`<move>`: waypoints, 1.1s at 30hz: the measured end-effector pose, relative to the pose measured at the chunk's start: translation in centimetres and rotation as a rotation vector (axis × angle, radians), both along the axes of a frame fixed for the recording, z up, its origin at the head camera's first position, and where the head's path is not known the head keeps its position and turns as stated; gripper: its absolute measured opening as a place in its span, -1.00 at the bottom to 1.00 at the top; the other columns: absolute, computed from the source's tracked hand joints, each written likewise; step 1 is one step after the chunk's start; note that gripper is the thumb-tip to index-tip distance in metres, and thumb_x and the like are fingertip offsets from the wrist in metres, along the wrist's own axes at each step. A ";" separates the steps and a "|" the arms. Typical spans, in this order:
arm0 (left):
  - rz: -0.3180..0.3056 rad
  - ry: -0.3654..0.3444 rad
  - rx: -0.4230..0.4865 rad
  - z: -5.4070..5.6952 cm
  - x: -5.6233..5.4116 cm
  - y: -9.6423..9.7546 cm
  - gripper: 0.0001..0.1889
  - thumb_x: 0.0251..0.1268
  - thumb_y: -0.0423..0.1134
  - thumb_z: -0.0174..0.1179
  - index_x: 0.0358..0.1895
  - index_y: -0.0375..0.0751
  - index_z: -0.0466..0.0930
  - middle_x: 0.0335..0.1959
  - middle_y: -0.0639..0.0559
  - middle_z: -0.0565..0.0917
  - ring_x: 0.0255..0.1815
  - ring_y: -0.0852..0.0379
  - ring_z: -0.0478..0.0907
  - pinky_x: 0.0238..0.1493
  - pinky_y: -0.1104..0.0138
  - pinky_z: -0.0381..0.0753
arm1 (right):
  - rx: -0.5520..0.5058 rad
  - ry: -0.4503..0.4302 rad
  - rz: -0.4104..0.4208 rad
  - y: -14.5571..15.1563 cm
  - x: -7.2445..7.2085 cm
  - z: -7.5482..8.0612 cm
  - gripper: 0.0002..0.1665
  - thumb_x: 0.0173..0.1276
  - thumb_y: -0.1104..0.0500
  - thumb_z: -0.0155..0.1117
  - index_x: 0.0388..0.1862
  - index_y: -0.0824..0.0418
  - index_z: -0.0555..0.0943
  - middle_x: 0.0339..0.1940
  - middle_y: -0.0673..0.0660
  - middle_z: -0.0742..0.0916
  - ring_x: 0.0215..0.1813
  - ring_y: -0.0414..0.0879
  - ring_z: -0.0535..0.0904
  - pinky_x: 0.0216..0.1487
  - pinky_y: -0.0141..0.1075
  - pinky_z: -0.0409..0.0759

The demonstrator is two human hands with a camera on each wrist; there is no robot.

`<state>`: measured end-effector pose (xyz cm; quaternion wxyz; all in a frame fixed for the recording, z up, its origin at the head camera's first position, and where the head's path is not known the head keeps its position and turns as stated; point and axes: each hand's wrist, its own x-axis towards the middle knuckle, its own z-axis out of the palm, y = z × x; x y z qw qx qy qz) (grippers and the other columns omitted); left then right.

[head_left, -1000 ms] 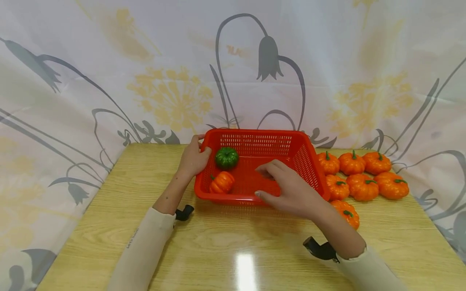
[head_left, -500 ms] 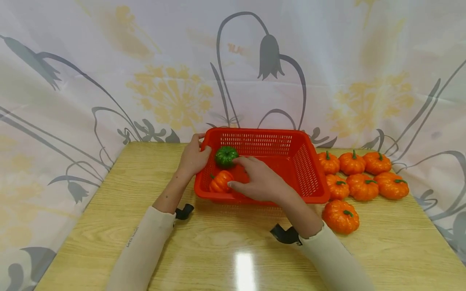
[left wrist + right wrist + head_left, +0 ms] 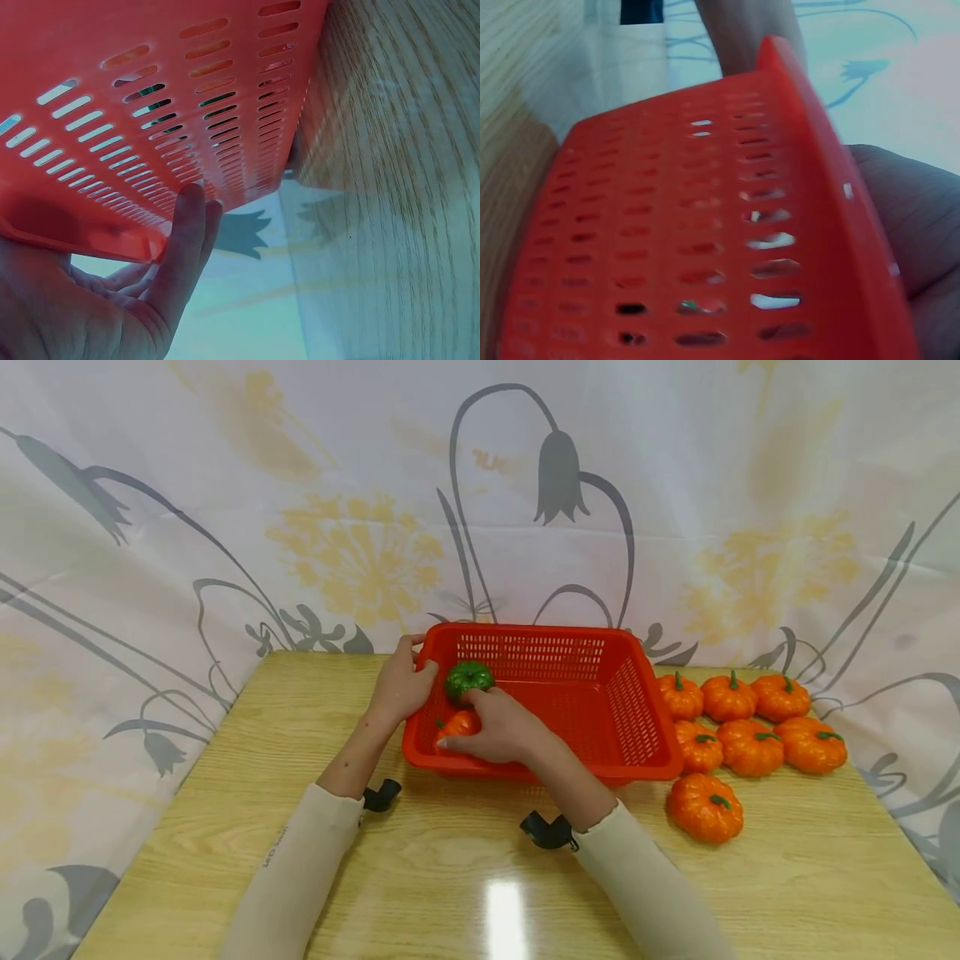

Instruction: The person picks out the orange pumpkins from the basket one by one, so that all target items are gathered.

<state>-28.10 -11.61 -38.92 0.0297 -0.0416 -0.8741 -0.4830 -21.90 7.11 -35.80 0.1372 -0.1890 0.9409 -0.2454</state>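
A red plastic basket [image 3: 637, 771] with slotted walls stands on the table. Its left rim is held by my left hand [image 3: 401, 689]; in the left wrist view the fingers [image 3: 189, 225] reach down along the outside of the slotted wall. Inside, at the left end, a green pumpkin [image 3: 468, 678] lies behind an orange pumpkin [image 3: 461, 722]. My right hand [image 3: 501, 728] reaches over the front rim and grips the orange pumpkin, thumb on the near side and fingers on the far side, partly covering it. In the right wrist view the basket wall hides the fingertips.
Right of the basket, several orange pumpkins [image 3: 752, 747] sit in two rows, with one more orange pumpkin [image 3: 705, 808] in front of them. The wooden table [image 3: 450, 868] backs onto a flower-patterned curtain [image 3: 360, 560].
My right hand has moved left across the basket, from over its middle to the orange pumpkin, and its fingers have closed in around it. The left hand stays on the rim.
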 end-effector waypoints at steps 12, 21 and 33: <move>0.006 0.012 -0.004 0.0 -0.2 0.0 -0.42 0.58 -0.21 0.04 0.59 -0.22 0.25 0.09 -0.25 0.61 -0.11 -0.16 0.72 -0.18 0.06 0.81 | -0.006 -0.054 -0.043 -0.5 -0.4 -0.4 -0.15 0.27 -0.16 0.59 0.42 0.22 0.55 0.16 0.13 0.72 0.12 0.03 0.63 0.24 -0.08 0.66; 0.007 0.005 -0.002 0.0 -0.2 0.0 -0.42 0.59 -0.21 0.04 0.58 -0.21 0.26 0.08 -0.24 0.62 -0.12 -0.15 0.72 -0.20 0.07 0.82 | -0.042 -0.010 -0.078 -0.1 0.0 -0.3 -0.15 0.23 -0.11 0.63 0.36 0.27 0.54 0.15 0.17 0.70 0.08 0.03 0.63 0.14 -0.11 0.70; -0.001 0.003 0.000 0.0 0.0 0.0 -0.43 0.59 -0.22 0.02 0.58 -0.22 0.26 0.08 -0.25 0.60 -0.10 -0.18 0.73 -0.17 0.05 0.82 | -0.139 0.090 -0.148 2.1 2.0 0.3 -0.12 0.17 -0.15 0.64 0.30 0.24 0.45 0.12 0.18 0.66 0.08 0.05 0.62 0.09 -0.07 0.73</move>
